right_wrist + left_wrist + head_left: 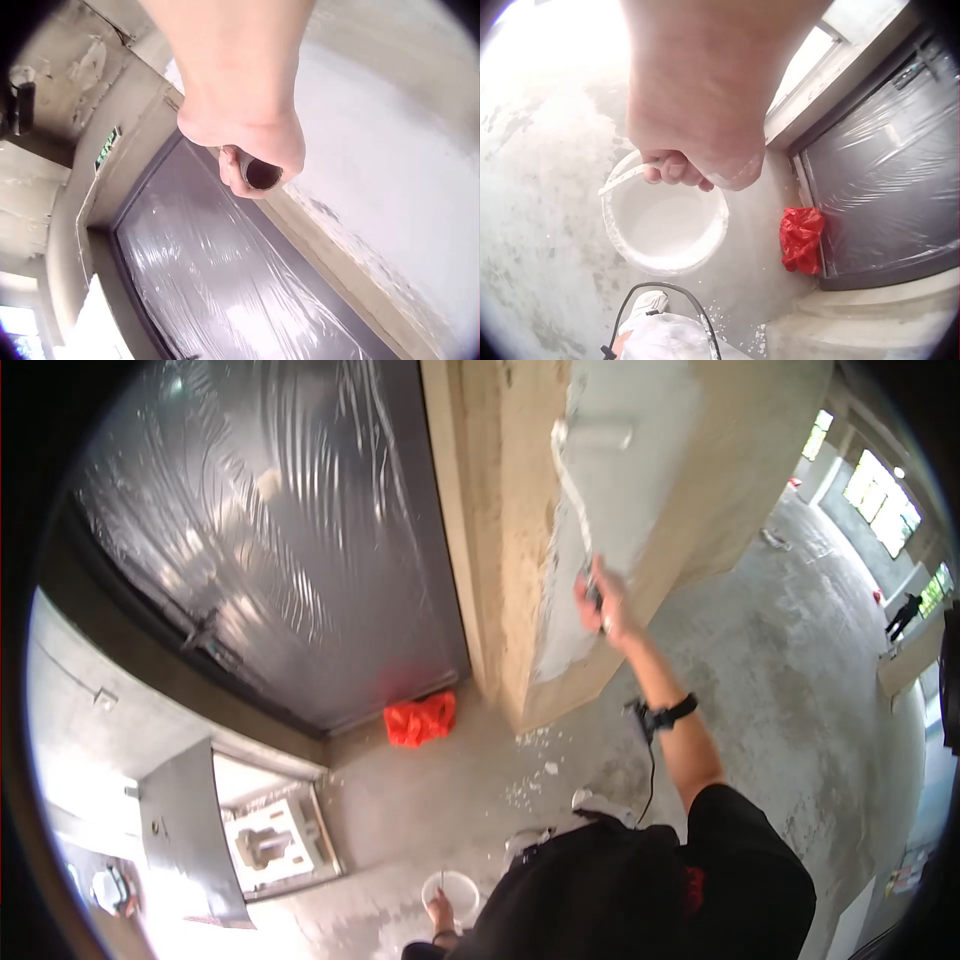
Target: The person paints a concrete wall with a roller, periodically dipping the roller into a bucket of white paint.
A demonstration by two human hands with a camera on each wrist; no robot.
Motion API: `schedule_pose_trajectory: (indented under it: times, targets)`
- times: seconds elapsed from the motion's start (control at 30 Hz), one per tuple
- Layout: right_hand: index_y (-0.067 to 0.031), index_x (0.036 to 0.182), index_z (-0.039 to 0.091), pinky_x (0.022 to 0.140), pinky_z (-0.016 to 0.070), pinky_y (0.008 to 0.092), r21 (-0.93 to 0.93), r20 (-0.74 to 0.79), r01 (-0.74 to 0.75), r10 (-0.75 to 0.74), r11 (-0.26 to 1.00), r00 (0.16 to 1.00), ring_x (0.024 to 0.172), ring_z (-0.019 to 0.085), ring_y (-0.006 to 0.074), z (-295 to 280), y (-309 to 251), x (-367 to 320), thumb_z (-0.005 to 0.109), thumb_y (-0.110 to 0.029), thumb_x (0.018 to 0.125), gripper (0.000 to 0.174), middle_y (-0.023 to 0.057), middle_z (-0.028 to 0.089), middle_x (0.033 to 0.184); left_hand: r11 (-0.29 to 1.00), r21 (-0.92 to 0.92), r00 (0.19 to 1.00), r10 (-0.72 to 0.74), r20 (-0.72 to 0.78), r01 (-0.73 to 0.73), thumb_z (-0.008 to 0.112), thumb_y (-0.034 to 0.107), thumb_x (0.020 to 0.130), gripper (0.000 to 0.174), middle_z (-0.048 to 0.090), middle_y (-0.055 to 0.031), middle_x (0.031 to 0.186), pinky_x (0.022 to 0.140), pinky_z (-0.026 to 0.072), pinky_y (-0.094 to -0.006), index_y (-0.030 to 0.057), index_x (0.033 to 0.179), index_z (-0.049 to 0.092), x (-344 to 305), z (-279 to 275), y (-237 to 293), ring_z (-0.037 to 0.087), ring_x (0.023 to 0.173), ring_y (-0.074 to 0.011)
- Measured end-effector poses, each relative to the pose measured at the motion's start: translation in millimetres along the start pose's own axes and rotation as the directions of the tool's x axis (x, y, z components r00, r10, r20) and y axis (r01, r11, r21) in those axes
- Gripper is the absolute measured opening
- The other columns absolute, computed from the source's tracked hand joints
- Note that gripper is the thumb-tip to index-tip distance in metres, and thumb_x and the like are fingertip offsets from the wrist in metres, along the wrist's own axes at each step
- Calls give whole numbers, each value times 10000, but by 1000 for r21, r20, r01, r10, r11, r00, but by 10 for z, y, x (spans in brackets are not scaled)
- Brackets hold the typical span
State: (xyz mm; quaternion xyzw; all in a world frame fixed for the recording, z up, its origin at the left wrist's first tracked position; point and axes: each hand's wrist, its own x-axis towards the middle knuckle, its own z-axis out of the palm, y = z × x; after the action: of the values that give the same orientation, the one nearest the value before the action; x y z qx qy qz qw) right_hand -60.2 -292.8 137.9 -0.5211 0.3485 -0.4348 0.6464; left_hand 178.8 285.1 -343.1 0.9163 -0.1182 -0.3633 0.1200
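My right hand grips the handle of a paint roller, raised in front of me. The white roller sleeve lies across the white-painted patch on the wall in the head view. Seen from the right wrist, the hollow end of the handle sticks out of the curled fingers. Low down, my left hand holds the handle of a white bucket with its fingers hooked round it. White paint shows inside the bucket, and whitish smears mark the hand.
A dark door wrapped in plastic film stands left of the wall, with a red plastic bag at its foot. White spatters dot the concrete floor. A person stands far off at right. An open panel is at lower left.
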Motion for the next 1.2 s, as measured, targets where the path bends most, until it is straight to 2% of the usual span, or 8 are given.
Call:
schedule_pose_trajectory:
  times: [0.07, 0.23, 0.73, 1.0, 1.07, 1.1, 1.17, 1.2]
  targets:
    - [-108, 698, 469, 330, 262, 238, 41, 93, 72, -76, 997, 993, 334, 317, 73, 70, -319, 143, 406, -585, 908, 525, -21, 396, 493, 987, 143, 997, 82, -5, -80, 243, 587, 927, 794, 630, -265, 740, 763, 464, -445, -68, 746, 653, 88, 50, -105, 617, 819, -397]
    - [-114, 751, 446, 358, 252, 217, 84, 152, 112, -124, 990, 981, 371, 291, 56, 180, -428, 205, 385, -570, 922, 492, -23, 380, 541, 949, -253, 981, -195, -1, 188, 467, 523, 890, 629, 633, -258, 768, 741, 450, -445, -72, 797, 647, 25, 141, -127, 607, 774, -386]
    - [-106, 724, 419, 332, 237, 227, 15, 76, -271, 270, 962, 960, 356, 282, 56, -412, 1762, -582, 365, -561, 932, 504, -26, 351, 494, 954, -256, 985, -169, -33, 156, 497, 542, 868, 608, 624, -187, 695, 607, 462, -412, -42, 784, 643, -512, -180, 269, 582, 654, -308]
    - [-118, 692, 470, 345, 261, 221, -56, -14, -133, 132, 990, 991, 356, 326, 60, -336, 1263, -305, 390, -588, 913, 526, -34, 386, 471, 962, -228, 988, -155, -4, 150, 484, 544, 874, 632, 607, -204, 644, 673, 466, -438, -58, 768, 648, -218, -35, -73, 600, 672, -337]
    - [-122, 691, 509, 361, 283, 218, -60, -9, -80, 80, 995, 997, 370, 354, 65, -294, 1088, -136, 401, -577, 913, 517, -37, 402, 475, 993, -96, 992, -80, -94, 70, 445, 529, 896, 628, 626, -204, 660, 676, 478, -442, -44, 786, 675, 32, 73, -265, 613, 679, -349]
    - [-125, 689, 516, 368, 292, 217, -100, -46, -62, 58, 993, 997, 382, 370, 66, -258, 1035, -86, 411, -554, 920, 498, -37, 401, 474, 998, -8, 998, -66, -2, 66, 373, 497, 927, 601, 623, -196, 648, 666, 482, -467, -29, 1002, 652, 93, 3, -276, 608, 654, -367]
    - [-119, 691, 513, 373, 303, 225, -49, 27, -24, 25, 998, 999, 398, 384, 69, -328, 1161, -23, 401, -503, 941, 472, -33, 411, 496, 822, 469, 930, 367, -2, -323, 319, 438, 950, 535, 583, -171, 592, 637, 466, -495, 80, 1330, 434, 77, -112, -378, 577, 607, -380]
    - [-116, 700, 513, 377, 299, 224, -104, 54, 11, -6, 995, 999, 400, 378, 71, -357, 1232, -53, 393, -506, 943, 474, -31, 411, 507, 792, 409, 786, 572, -234, -454, 314, 408, 958, 478, 592, -184, 619, 655, 463, -496, 115, 1304, 469, 31, -97, -416, 587, 638, -380]
